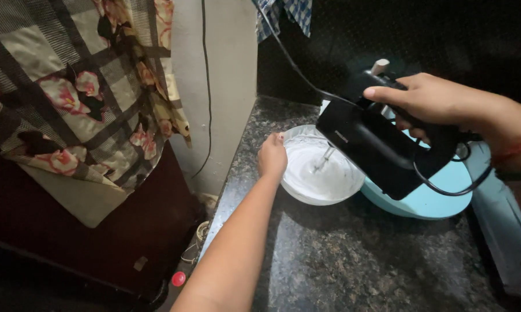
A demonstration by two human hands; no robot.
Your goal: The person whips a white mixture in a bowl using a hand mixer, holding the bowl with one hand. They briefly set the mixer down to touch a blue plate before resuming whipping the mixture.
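My right hand (430, 101) grips the handle of a black electric hand mixer (378, 147), held tilted over a clear bowl (299, 134) of white batter. The mixer's metal beaters (324, 159) dip into the white mixture (321, 173). My left hand (272, 156) holds the bowl's left rim, with my forearm stretched across the dark speckled stone counter (341, 260). A black cord (445, 188) loops from the mixer's rear and another length runs up to the wall.
A light blue round plate or lid (439, 199) lies under and right of the mixer. A checked cloth with flowers (87, 98) hangs at the left, beside a pale wall. The counter's left edge drops off to a dark floor area.
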